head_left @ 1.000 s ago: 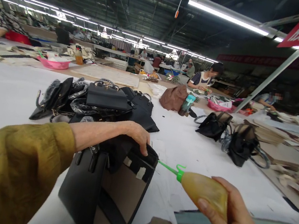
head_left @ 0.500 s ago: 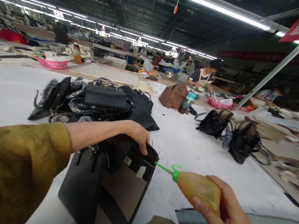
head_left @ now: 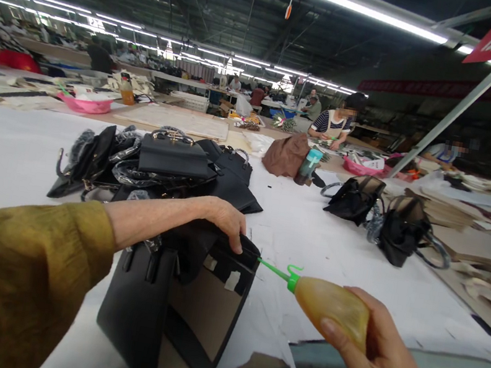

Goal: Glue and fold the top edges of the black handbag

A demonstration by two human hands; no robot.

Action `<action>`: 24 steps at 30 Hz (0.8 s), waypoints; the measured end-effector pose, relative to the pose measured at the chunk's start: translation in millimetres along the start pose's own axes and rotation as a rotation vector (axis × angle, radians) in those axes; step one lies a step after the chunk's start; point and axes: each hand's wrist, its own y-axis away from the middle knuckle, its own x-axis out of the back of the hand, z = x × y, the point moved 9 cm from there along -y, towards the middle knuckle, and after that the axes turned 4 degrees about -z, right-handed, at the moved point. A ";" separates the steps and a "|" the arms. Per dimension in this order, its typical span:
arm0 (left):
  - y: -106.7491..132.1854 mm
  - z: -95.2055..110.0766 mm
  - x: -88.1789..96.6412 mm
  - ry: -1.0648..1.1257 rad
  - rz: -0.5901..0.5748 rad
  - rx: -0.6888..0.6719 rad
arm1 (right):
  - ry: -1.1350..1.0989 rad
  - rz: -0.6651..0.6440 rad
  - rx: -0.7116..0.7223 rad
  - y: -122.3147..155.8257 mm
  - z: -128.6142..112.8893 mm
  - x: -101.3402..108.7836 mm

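A black handbag (head_left: 134, 310) lies opened out in front of me, its beige lining showing along with two pale patches on a dark strip. My left hand (head_left: 227, 222) grips the bag's upper edge, thumb side down near the corner; the fingers behind are partly hidden. My right hand (head_left: 380, 351) is wrapped round a soft squeeze bottle (head_left: 331, 305) of yellowish liquid. The bottle is tilted on its side, and its thin green nozzle points left, the tip at the bag's right edge beside my left hand.
Behind my left arm is a pile of black handbags (head_left: 174, 159). Two more black bags (head_left: 400, 229) stand to the right. A brown cloth bundle (head_left: 283, 153) and a teal-capped bottle (head_left: 308, 166) are farther back. A metal post (head_left: 454, 118) rises at right; co-workers sit beyond.
The squeeze bottle and my right hand have shifted slightly right, and the nozzle tip has moved a little up along the bag's edge. My left hand keeps its hold.
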 end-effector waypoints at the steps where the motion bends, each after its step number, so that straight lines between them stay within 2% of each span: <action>1: -0.4 -0.5 -0.2 -0.002 -0.003 0.004 | -0.002 0.002 -0.001 0.1 -0.2 -0.3; 7: -3.8 0.2 -0.4 -0.005 0.003 0.001 | -0.005 -0.017 -0.028 2.0 4.7 -3.9; 13: -3.4 -1.3 0.6 -0.030 0.005 0.014 | 0.000 -0.100 -0.106 5.7 14.3 -10.5; 18: -1.6 2.3 -1.7 -0.097 -0.009 0.008 | -0.083 -0.111 -0.130 4.1 13.1 -9.5; 24: -2.2 3.3 -1.5 -0.111 0.017 0.008 | -0.068 -0.173 -0.164 4.9 17.6 -16.9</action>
